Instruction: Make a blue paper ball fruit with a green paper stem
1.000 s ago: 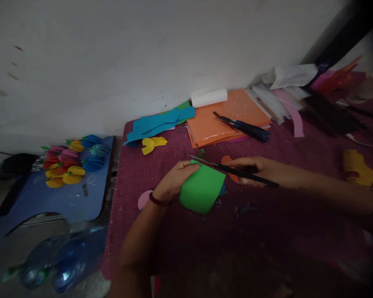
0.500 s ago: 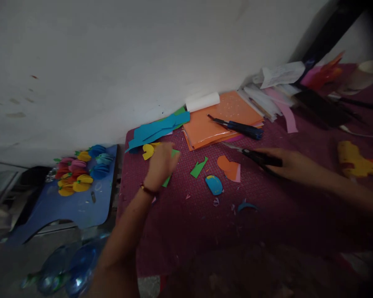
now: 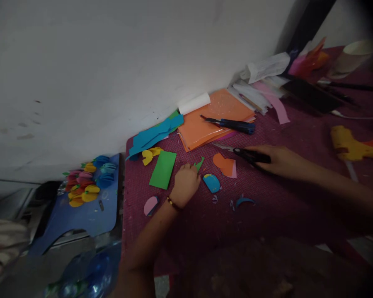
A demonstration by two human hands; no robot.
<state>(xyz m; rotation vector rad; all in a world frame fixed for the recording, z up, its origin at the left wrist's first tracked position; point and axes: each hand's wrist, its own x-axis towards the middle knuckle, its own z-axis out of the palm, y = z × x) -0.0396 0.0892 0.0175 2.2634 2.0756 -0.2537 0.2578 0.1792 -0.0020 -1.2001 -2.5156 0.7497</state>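
My left hand (image 3: 186, 186), with a beaded bracelet at the wrist, lies low over the table, its fingers curled on a green paper scrap (image 3: 199, 164) whose tip sticks out past them. Black-handled scissors (image 3: 245, 155) are in my right hand (image 3: 281, 161), blades pointing left. Left of my left hand lies a green paper rectangle (image 3: 163, 169), with a pink half-round piece (image 3: 151, 205) below it. Between the hands are a blue rounded piece (image 3: 211, 183) and an orange paper cutout (image 3: 226, 166). Yellow paper pieces (image 3: 147, 157) lie beyond the rectangle.
Orange sheets (image 3: 202, 132) with a utility knife (image 3: 233, 124) on them lie by the wall, beside blue paper strips (image 3: 155, 134). A yellow glue gun (image 3: 346, 142) is at the right. Coloured paper shapes (image 3: 90, 193) sit on a blue board (image 3: 77, 217) at the left.
My left hand has moved right, off the green rectangle, to the green scrap. The rectangle and pink piece now show fully. My right hand still holds the scissors; the view has shifted slightly.
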